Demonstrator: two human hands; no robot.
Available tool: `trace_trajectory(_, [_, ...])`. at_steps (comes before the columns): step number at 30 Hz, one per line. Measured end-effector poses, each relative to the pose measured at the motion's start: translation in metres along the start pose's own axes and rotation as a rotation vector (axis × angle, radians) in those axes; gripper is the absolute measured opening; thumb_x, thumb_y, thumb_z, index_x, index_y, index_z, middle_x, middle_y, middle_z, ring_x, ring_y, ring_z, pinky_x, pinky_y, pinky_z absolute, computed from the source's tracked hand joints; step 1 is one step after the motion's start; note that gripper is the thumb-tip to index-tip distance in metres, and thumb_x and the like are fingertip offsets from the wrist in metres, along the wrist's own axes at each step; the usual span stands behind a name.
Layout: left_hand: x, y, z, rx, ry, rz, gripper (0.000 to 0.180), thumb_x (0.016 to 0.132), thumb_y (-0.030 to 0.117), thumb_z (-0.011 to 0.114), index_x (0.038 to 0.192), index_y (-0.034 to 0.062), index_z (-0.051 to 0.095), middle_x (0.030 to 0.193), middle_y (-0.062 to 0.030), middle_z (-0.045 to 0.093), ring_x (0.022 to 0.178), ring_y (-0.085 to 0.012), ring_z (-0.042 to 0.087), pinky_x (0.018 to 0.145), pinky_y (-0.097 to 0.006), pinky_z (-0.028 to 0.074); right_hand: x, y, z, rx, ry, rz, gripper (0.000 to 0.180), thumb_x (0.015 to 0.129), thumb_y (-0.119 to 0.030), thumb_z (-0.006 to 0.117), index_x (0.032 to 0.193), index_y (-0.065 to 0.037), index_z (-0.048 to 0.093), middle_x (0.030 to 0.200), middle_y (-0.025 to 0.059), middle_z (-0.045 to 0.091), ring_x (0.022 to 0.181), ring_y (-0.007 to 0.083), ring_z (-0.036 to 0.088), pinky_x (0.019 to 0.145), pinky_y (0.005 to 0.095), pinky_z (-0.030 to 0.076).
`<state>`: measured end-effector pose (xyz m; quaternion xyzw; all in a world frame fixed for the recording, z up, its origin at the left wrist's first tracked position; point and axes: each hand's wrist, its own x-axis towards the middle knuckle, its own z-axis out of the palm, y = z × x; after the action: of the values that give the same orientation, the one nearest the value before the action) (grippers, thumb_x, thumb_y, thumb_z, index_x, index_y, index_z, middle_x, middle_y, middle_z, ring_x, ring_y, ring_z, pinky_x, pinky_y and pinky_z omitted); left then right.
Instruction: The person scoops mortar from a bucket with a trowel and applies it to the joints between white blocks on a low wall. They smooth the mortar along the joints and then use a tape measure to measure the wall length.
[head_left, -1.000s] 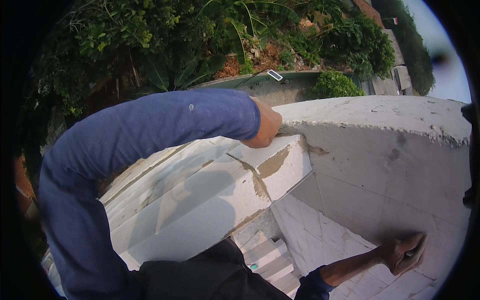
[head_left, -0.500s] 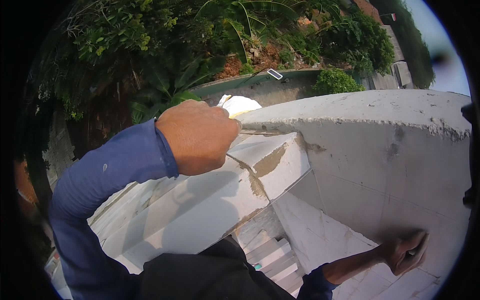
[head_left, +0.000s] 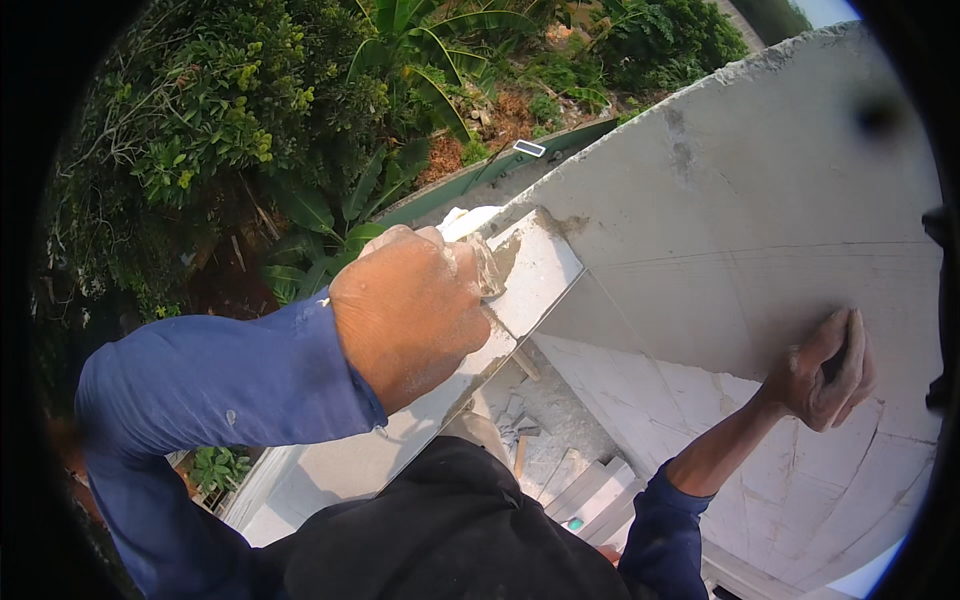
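My left hand point(head_left: 415, 315), in a blue sleeve, is closed in a fist over the top of the pale block wall point(head_left: 540, 265). At its fingertips shows a rough, mortar-smeared piece point(head_left: 486, 266); the fist hides most of it, so I cannot tell what it is. Wet-looking grey mortar lies on the block's upper face beside it. Just beyond the knuckles is a white sack-like thing point(head_left: 466, 222). My right hand point(head_left: 828, 372) is beside the plastered grey wall point(head_left: 720, 230), fingers curled together and nothing visible in them; whether it touches the wall I cannot tell.
The wall top drops off on the left toward trees and banana plants point(head_left: 330, 210). Far below runs a green fence point(head_left: 490, 172) with a small solar panel-like plate point(head_left: 529, 148). Under me, inside the corner, lie stacked pale blocks point(head_left: 598, 497) and a wood-handled tool point(head_left: 520, 452).
My view has tilted, so the grey wall now slants up to the right. My left fist has turned, showing the mortar-smeared piece. My right hand appears higher in view.
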<state>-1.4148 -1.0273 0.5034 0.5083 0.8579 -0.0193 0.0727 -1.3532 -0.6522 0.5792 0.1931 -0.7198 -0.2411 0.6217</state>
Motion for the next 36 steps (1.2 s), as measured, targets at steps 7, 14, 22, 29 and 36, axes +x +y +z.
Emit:
trace_trajectory(7, [-0.047,0.018,-0.028,0.084,-0.012,-0.065,0.020,0.079,0.014,0.065,0.089,-0.0020,0.071,0.086,-0.0091,0.059,0.082,-0.0217,0.061,0.066,-0.034,0.049,0.005,-0.003,0.001,0.022,0.011,0.030,0.014,0.081,-0.002,0.078,0.093,-0.009,0.077,0.085,0.0029,0.076,0.073,0.0135,0.067,0.064,0.0265,0.049])
trace_trajectory(14, [0.034,0.012,-0.014,0.200,0.215,-0.026,0.016,0.078,0.017,0.068,0.085,0.0036,0.072,0.084,-0.0073,0.063,0.080,-0.0221,0.064,0.066,-0.034,0.051,0.010,-0.004,0.000,0.000,-0.017,0.002,0.018,0.078,0.000,0.079,0.092,-0.010,0.077,0.085,0.0018,0.076,0.073,0.0133,0.067,0.067,0.0271,0.049])
trace_trajectory(22, [0.046,0.012,-0.035,0.116,-0.200,0.214,0.011,0.079,0.018,0.068,0.078,0.0117,0.076,0.080,-0.0067,0.073,0.080,-0.0230,0.073,0.065,-0.038,0.055,0.011,-0.004,0.000,0.003,-0.012,0.007,0.020,0.076,-0.002,0.081,0.094,-0.012,0.077,0.085,0.0009,0.077,0.076,0.0125,0.068,0.070,0.0256,0.049])
trace_trajectory(29, [0.002,0.007,-0.070,0.159,-0.339,0.045,0.015,0.080,0.016,0.066,0.088,0.0075,0.075,0.092,-0.0111,0.073,0.085,-0.0261,0.073,0.069,-0.040,0.055,0.011,-0.007,-0.004,0.028,-0.011,0.098,0.016,0.082,-0.004,0.079,0.095,-0.012,0.077,0.086,0.0032,0.078,0.076,0.0151,0.070,0.070,0.0276,0.051])
trace_trajectory(36, [-0.001,-0.083,-0.004,-0.762,0.087,-0.346,0.036,0.093,0.017,0.061,0.121,-0.0036,0.068,0.115,-0.0231,0.072,0.098,-0.0367,0.072,0.087,-0.042,0.055,0.006,-0.002,-0.005,0.090,-0.017,0.060,0.018,0.079,-0.003,0.078,0.096,-0.008,0.076,0.084,0.0047,0.075,0.074,0.0184,0.069,0.070,0.0318,0.052])
